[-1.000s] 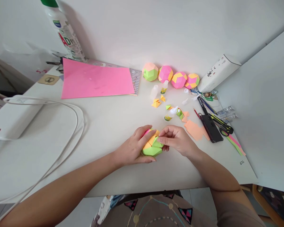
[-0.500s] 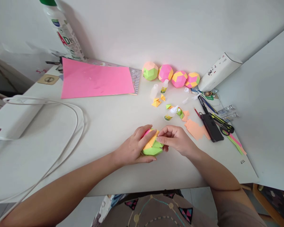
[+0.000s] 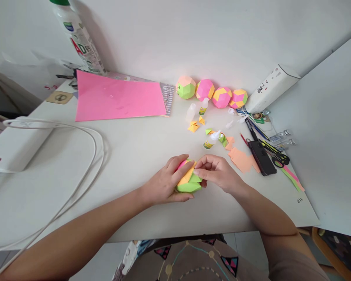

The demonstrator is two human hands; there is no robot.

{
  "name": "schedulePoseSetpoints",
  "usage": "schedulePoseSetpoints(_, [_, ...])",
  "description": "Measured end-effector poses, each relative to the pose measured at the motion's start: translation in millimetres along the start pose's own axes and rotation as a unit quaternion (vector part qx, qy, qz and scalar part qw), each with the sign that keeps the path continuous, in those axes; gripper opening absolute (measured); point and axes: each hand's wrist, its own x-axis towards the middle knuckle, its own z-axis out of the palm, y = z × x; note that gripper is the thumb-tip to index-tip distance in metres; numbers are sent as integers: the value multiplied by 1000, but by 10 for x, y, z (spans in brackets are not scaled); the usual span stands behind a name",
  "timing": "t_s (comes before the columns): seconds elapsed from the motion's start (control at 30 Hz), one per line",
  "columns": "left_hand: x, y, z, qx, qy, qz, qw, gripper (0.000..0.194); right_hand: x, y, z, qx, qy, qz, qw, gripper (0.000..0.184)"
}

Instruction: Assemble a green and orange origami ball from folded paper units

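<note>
Near the front of the white table, a paper ball with green, orange and pink facets sits between my hands. My left hand wraps round it from the left, fingers over the top and thumb along the lower front. On the ball's right side, my right hand pinches an edge of the folded paper between thumb and fingers. Green flaps stand out there, and the fingertips partly hide them. Just beyond the ball stands a small glue bottle with a white nozzle.
Several finished paper balls line the wall. Pink paper lies back left, folded orange pieces in the middle. On the right are peach paper, a black phone and scissors. A white cable loops on the left.
</note>
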Motion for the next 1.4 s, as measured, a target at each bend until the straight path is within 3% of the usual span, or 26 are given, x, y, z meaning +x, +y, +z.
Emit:
schedulePoseSetpoints(0.5, [-1,16,-4,-5,-8,-10,1000,86,1,-4,19,5,1,3,1000,21])
schedulePoseSetpoints(0.9, [-11,72,-36,-76,-9,-68,995,69,0,-25,40,6,-35,19,999,26])
schedulePoseSetpoints(1.4, [-12,104,-24,-96,16,-90,991,61,-21,5,82,-26,-10,9,1000,24])
